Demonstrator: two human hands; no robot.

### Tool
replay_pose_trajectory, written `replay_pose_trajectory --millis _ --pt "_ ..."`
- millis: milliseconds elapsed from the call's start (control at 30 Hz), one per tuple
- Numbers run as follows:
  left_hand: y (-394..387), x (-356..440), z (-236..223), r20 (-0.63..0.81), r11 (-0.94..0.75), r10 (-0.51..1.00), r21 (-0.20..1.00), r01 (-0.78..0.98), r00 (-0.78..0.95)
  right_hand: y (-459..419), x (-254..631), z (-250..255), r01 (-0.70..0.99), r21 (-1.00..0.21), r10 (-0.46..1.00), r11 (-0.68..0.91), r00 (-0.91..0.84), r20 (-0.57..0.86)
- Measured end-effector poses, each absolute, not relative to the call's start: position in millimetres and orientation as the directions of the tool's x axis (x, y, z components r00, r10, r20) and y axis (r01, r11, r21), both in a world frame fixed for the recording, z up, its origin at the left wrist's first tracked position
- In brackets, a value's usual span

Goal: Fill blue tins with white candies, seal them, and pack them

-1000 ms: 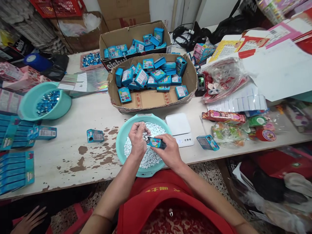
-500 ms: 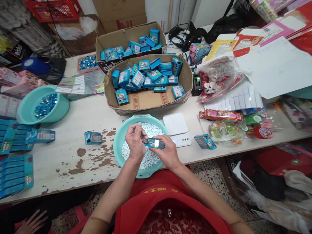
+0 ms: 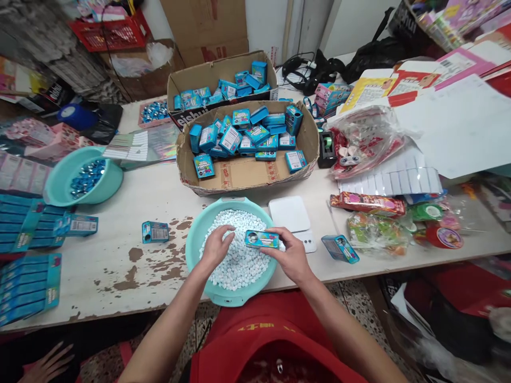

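Note:
My right hand (image 3: 293,255) grips a small blue candy box (image 3: 262,239), held on its side above a turquoise basin (image 3: 192,255). A round opening shows at the box's left end. White candies (image 3: 239,266) fill much of the basin. Over their left part hovers my left hand (image 3: 216,247), thumb and fingers apart, with nothing visible in it; whether its fingertips touch the candies I cannot tell. A white scale (image 3: 289,214) stands just right of the basin, partly behind my right hand.
Behind the basin, a cardboard box (image 3: 247,178) holds several blue candy boxes. Single boxes stand left (image 3: 155,232) and right (image 3: 340,249). Another turquoise basin (image 3: 114,183) contains shiny blue pieces. Bagged sweets (image 3: 377,234) lie at right. Another person's hand (image 3: 50,364) rests lower left.
My left hand has moved from the candy box down and left over the candies, its fingers opening. The box in my right hand has shifted slightly right. The whole view has shifted a little.

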State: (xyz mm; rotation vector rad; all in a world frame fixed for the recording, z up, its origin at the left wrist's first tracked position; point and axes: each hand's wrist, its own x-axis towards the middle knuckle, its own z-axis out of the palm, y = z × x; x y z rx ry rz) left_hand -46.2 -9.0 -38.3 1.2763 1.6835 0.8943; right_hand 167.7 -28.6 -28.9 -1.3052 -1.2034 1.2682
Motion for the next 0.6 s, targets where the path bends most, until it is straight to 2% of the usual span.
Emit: replay_pose_trajectory --millis 133,200,233,300,400,500,600 --pt "32 -62 -20 0.034 0.133 0.962 0.806 0.576 -0.27 -14 193 -43 -0.009 -0.99 0.972 -0.143 0.189 -0.142" --pt "79 -74 -11 0.149 0.128 0.944 0.653 0.746 -0.293 -3 207 -56 -0.008 -0.986 0.932 -0.167 0.326 -0.161" --pt "106 -81 -10 0.159 0.139 0.951 0.547 0.825 -0.265 4 214 -63 -0.001 -0.985 0.914 -0.174 0.371 -0.162" --pt "160 -96 -15 0.07 0.157 0.979 0.318 0.935 -0.189 16 224 -79 0.041 -0.985 0.901 -0.166 0.414 -0.134" --pt "223 -118 -38 -0.157 0.168 0.976 0.091 0.982 -0.152 31 232 -99 0.154 -0.98 0.905 -0.125 0.422 -0.049" --pt "254 -132 -63 -0.247 0.174 0.952 -0.041 0.984 -0.179 38 234 -114 0.228 -0.97 0.912 -0.086 0.41 0.015" --pt "258 -138 -78 -0.351 0.158 0.921 -0.059 0.986 -0.169 34 235 -118 0.308 -0.949 0.921 -0.059 0.383 0.067"
